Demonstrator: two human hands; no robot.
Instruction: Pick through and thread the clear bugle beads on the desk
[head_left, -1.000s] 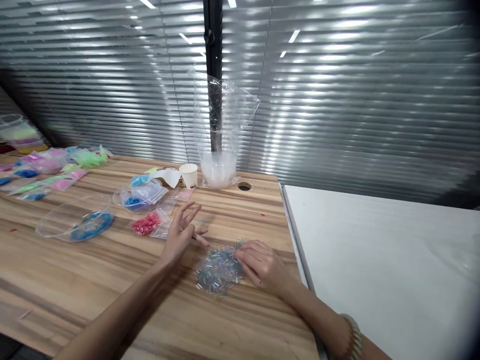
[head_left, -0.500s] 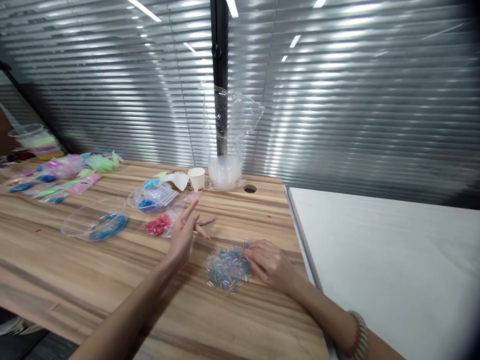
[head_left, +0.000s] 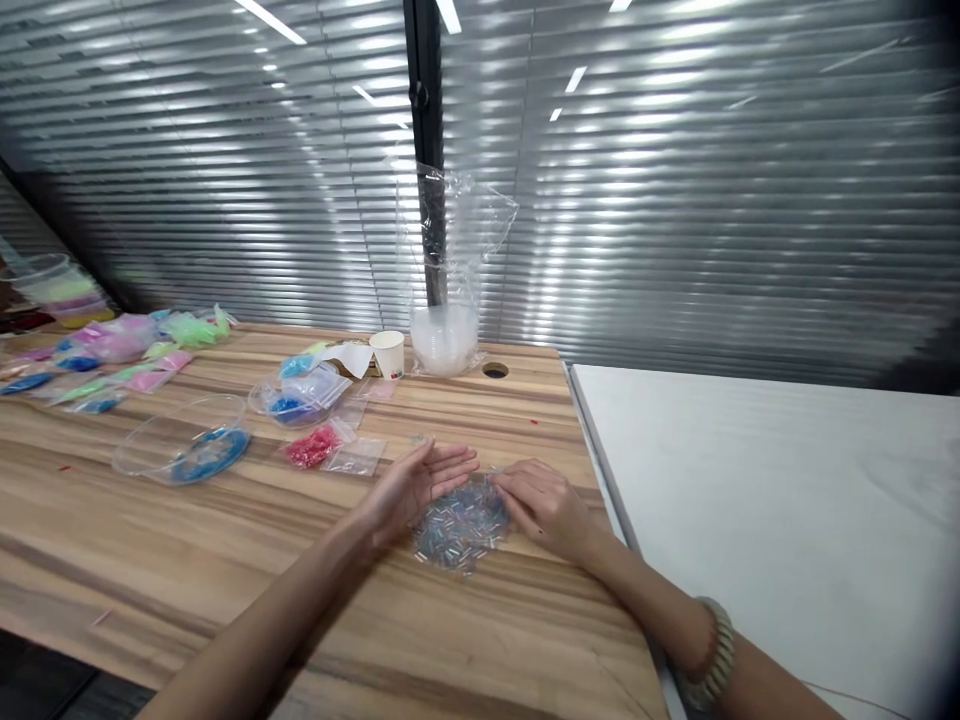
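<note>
A loose pile of small clear and bluish tube beads point(head_left: 456, 532) lies on the wooden table point(head_left: 360, 640). At the pile's upper left edge, my left hand point(head_left: 421, 484) is open, its palm partly turned up and its fingers stretched toward the right. My right hand point(head_left: 543, 508) rests at the right side of the beads with thumb and fingertips pinched together. Whatever is between those fingertips is too small to make out. Just left of my left hand lie a bag of red beads point(head_left: 313, 446) and a clear plastic bag point(head_left: 357, 457).
Clear round containers with blue contents, a blue lid point(head_left: 210, 458) among them, stand to the left. Behind are a paper cup point(head_left: 388, 356) and wrapped plastic bowls point(head_left: 444, 340). Colourful packets point(head_left: 120, 340) lie far left. A white table point(head_left: 765, 500) adjoins on the right.
My left hand has turned from pointing forward to a flatter, palm-up pose and moved right, against the bead pile. My right hand stays pinched at the pile. The view has shifted slightly.
</note>
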